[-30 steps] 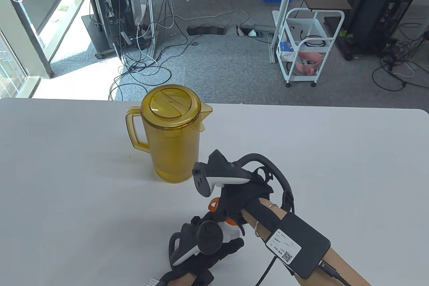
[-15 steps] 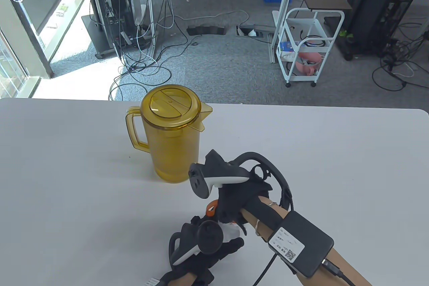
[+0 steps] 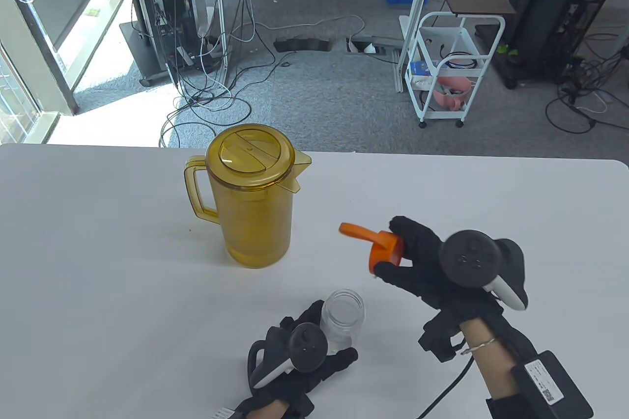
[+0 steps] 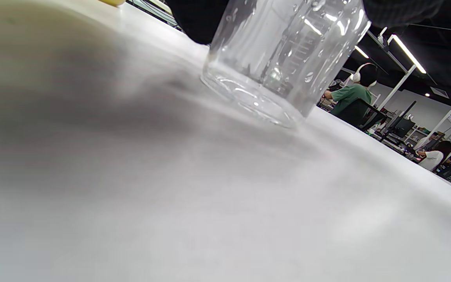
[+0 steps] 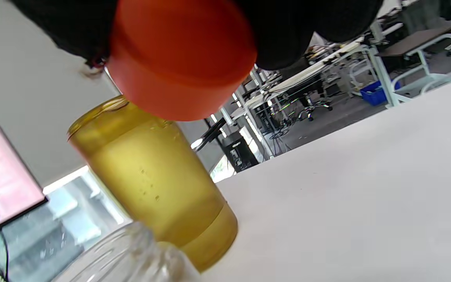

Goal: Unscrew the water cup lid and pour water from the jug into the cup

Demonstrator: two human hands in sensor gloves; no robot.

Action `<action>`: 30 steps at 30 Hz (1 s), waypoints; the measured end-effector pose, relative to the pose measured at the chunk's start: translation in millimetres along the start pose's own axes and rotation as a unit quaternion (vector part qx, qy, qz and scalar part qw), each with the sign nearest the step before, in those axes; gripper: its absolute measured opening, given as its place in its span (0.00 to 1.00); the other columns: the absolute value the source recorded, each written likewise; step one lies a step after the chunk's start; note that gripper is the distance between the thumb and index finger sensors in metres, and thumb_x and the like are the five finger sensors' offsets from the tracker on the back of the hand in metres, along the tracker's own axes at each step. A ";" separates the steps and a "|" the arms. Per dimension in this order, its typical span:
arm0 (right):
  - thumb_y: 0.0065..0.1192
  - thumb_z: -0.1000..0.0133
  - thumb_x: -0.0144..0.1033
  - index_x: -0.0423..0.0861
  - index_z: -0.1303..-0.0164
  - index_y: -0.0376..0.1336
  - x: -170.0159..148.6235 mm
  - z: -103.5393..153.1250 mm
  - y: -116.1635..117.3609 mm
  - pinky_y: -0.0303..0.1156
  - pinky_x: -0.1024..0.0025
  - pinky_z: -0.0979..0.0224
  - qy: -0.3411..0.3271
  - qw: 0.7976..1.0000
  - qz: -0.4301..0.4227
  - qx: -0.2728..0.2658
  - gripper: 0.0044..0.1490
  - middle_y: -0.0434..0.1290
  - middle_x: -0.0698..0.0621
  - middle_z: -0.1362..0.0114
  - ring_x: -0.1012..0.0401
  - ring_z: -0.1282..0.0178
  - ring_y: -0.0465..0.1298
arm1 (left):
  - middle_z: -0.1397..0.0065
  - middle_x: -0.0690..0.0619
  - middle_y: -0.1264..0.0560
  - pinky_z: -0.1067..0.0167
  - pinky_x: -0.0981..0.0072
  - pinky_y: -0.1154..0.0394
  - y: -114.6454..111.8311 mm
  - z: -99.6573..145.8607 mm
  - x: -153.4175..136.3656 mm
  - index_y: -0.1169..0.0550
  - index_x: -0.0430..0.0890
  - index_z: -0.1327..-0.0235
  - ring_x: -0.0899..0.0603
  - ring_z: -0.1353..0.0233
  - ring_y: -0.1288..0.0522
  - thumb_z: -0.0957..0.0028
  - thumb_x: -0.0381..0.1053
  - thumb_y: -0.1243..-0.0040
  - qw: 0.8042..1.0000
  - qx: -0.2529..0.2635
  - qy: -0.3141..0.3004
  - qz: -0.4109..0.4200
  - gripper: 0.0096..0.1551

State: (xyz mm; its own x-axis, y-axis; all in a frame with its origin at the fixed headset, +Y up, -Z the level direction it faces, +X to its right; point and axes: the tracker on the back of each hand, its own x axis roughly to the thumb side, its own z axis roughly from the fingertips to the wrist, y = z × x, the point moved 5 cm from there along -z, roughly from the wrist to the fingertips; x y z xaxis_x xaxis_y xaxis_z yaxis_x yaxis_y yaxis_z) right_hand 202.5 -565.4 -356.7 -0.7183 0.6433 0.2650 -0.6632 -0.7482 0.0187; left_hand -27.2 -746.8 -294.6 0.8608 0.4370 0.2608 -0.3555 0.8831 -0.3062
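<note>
While my left hand [image 3: 295, 365] curls its gloved fingers around the clear plastic water cup [image 3: 343, 317], which stands upright and uncapped on the white table [image 3: 98, 291] in front of the amber jug [image 3: 250, 193] and a little to its right, my right hand [image 3: 432, 266] pinches the orange screw lid [image 3: 385, 252] between thumb and fingertips. I hold that lid in the air to the right of the jug, tipped on its side, with its orange carry loop [image 3: 356, 231] pointing back toward the jug. The jug itself stands upright with its own lid closed, handle on its left, spout on its right, and neither of my hands touches it.
</note>
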 end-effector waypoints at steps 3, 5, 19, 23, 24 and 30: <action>0.67 0.44 0.55 0.42 0.15 0.45 -45.5 9.6 10.9 0.60 0.36 0.28 0.047 0.998 0.021 -0.022 0.56 0.55 0.31 0.18 0.40 0.26 0.69 | 0.13 0.46 0.56 0.17 0.32 0.52 0.0 0.0 -0.2 0.70 0.38 0.17 0.45 0.11 0.43 0.45 0.85 0.63 1.000 0.000 0.001 0.000 0.70; 0.68 0.44 0.54 0.43 0.15 0.45 -66.2 12.1 21.2 0.58 0.35 0.27 0.064 0.995 0.069 -0.018 0.55 0.53 0.32 0.18 0.39 0.25 0.68 | 0.13 0.46 0.55 0.17 0.32 0.52 0.2 0.1 -0.4 0.69 0.38 0.17 0.45 0.11 0.42 0.45 0.85 0.63 1.000 0.001 0.001 0.001 0.70; 0.70 0.46 0.47 0.42 0.18 0.43 -134.6 -17.6 96.8 0.52 0.35 0.24 0.117 0.982 0.135 0.070 0.56 0.48 0.32 0.17 0.39 0.20 0.64 | 0.13 0.46 0.56 0.17 0.32 0.52 -0.2 0.0 -1.3 0.69 0.38 0.17 0.45 0.11 0.43 0.45 0.85 0.63 1.000 0.001 0.001 0.000 0.70; 0.70 0.47 0.47 0.42 0.18 0.41 -141.5 -19.9 105.4 0.52 0.36 0.23 0.107 0.983 0.132 0.072 0.58 0.47 0.33 0.17 0.40 0.20 0.64 | 0.12 0.46 0.56 0.17 0.32 0.52 -0.5 0.2 -1.2 0.70 0.38 0.17 0.45 0.11 0.43 0.45 0.85 0.63 1.000 -0.001 0.002 0.001 0.70; 0.71 0.47 0.47 0.42 0.19 0.40 -143.0 -19.7 106.0 0.52 0.37 0.23 0.106 0.984 0.124 0.074 0.58 0.47 0.33 0.17 0.40 0.20 0.64 | 0.12 0.46 0.56 0.17 0.32 0.52 -0.5 0.1 -1.3 0.70 0.38 0.17 0.45 0.11 0.43 0.45 0.85 0.64 1.000 -0.001 0.002 0.001 0.70; 0.70 0.47 0.46 0.40 0.19 0.38 -156.2 -10.8 101.7 0.53 0.40 0.22 0.116 0.987 0.092 0.070 0.59 0.47 0.34 0.17 0.40 0.19 0.64 | 0.12 0.46 0.56 0.17 0.32 0.53 -1.0 -0.6 -1.3 0.70 0.38 0.17 0.45 0.11 0.43 0.45 0.85 0.64 1.000 -0.004 0.003 0.001 0.70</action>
State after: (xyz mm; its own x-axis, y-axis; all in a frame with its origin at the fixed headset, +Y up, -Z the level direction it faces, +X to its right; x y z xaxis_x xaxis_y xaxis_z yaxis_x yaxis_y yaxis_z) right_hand 245.0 -740.2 -406.6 -0.8630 0.5029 0.0483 -0.4940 -0.8600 0.1275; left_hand -27.7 -748.4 -295.2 0.8621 0.4382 0.2545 -0.3551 0.8807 -0.3133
